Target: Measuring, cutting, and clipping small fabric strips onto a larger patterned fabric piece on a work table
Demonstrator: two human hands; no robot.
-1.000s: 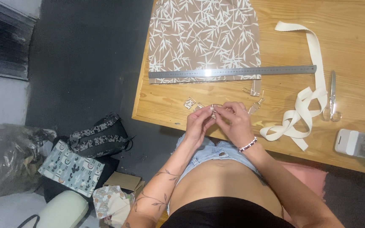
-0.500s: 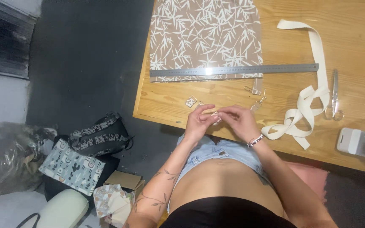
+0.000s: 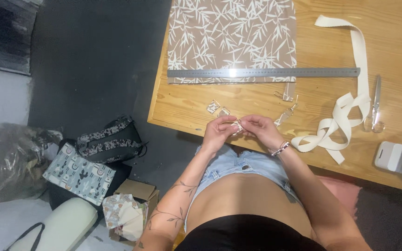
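Both hands, left hand [image 3: 220, 132] and right hand [image 3: 259, 130], pinch a small clip [image 3: 236, 126] at the desk [image 3: 187, 107] edge; fitting it seems underway, needing fine finger control next

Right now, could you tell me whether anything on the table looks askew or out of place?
Nothing is spilled or broken. The cream strap lies in a loose tangle by the scissors, and a few small clips are scattered near the hands, left and right, which pinch a small piece. The ruler sits straight across the fabric.
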